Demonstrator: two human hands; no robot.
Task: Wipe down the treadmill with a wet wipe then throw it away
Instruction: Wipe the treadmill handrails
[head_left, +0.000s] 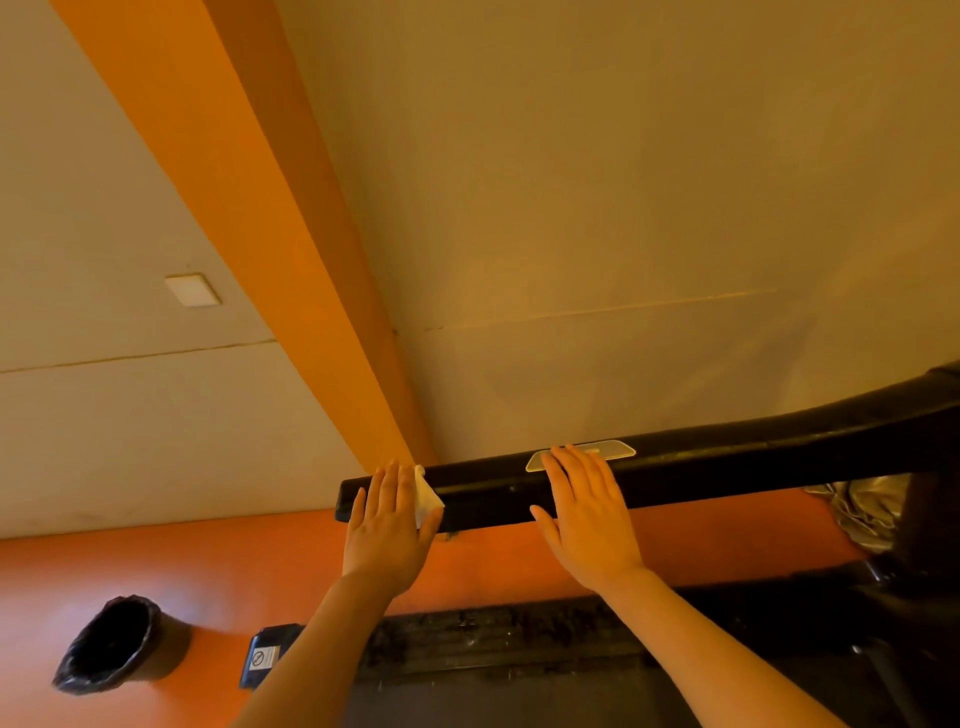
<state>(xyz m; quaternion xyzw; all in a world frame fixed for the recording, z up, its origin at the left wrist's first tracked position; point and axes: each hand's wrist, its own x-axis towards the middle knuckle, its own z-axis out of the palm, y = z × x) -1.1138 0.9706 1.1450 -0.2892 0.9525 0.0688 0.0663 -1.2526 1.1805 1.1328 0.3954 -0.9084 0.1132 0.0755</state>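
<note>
Wipe (427, 496) first: we see it as a small white folded sheet pressed against the black handrail (675, 462) of the treadmill, near the rail's left end, with most of it hidden under our left hand (387, 525) and only a white corner showing beside the fingers. That hand lies flat on top of it, fingers straight and close together, pressing the sheet to the rail rather than curling round it. Our right hand (584, 512) rests on the same rail further to the right, well apart from the left one, fingers likewise straight and spread a little, holding nothing. Its fingertips touch a pale, elongated sensor plate (613, 450) set into the top of the rail. Both forearms reach up from the bottom edge of the view.

Below the rail we make out the dark treadmill deck (519, 654), worn and speckled along its edge. To the right sits crumpled silvery material (862, 512) beside a dark upright. On the orange floor to the left stands a bin (111, 644) lined with a black bag, and near it a small black box (270, 654) with a white label. Behind everything runs a beige wall (623, 208) with an orange pillar (270, 234) and a white switch plate (192, 290).
</note>
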